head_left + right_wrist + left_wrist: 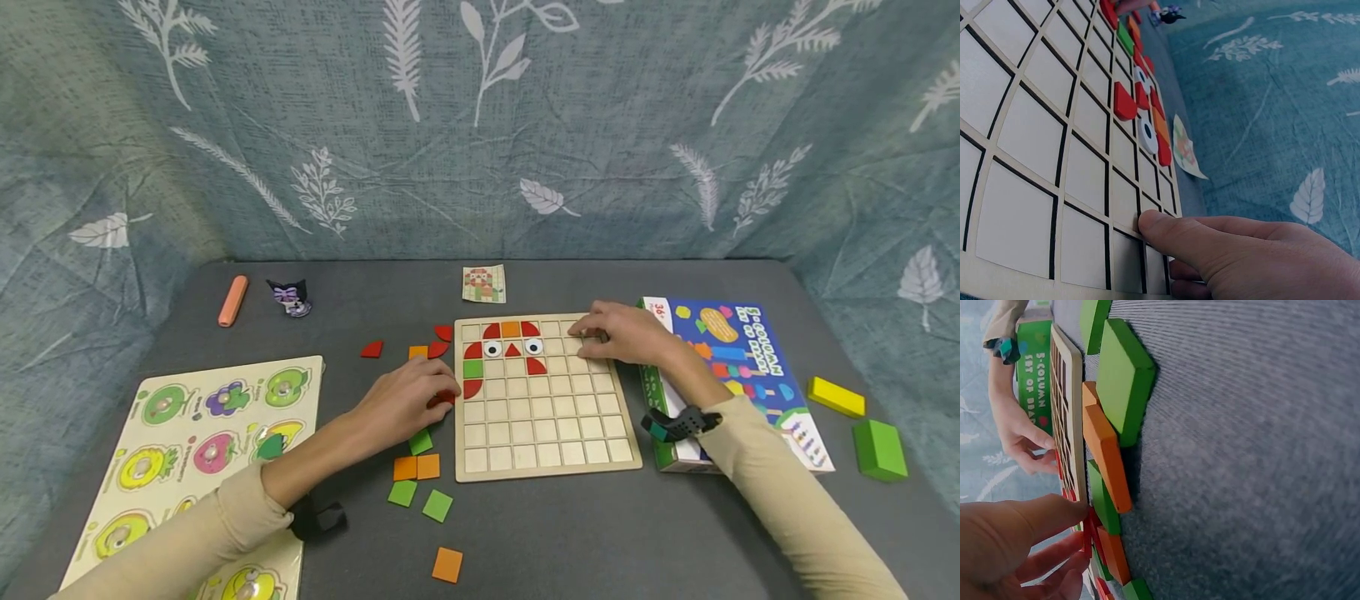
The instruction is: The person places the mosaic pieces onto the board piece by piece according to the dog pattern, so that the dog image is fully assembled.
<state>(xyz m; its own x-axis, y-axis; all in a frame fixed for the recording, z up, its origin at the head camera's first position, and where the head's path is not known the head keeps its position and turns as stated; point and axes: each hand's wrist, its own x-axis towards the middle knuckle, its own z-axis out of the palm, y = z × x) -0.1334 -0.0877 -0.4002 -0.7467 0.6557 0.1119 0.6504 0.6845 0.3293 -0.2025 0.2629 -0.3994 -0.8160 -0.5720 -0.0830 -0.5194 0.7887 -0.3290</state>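
Note:
My left hand (411, 396) pinches a red piece (1089, 536) between thumb and fingers at the left edge of the wooden grid board (555, 475). The upper left cells hold red quarter-round pieces, an orange square (510, 329), a green square (473, 368), a red triangle (512, 351) and two eye pieces, one of them a right eye (533, 347). At the board's far right corner rests my right hand (626, 332), its fingers slightly bent. In the right wrist view the thumb (1160, 226) lies on the grid while the other fingers are partly hidden behind it.
Loose orange squares (447, 565), green squares (437, 506) and red pieces (372, 349) lie left of the board. Behind it is a small picture card (483, 284). A toy box (735, 358) stands right, a fruit puzzle (187, 442) left. Yellow (836, 397) and green blocks (880, 450) sit far right.

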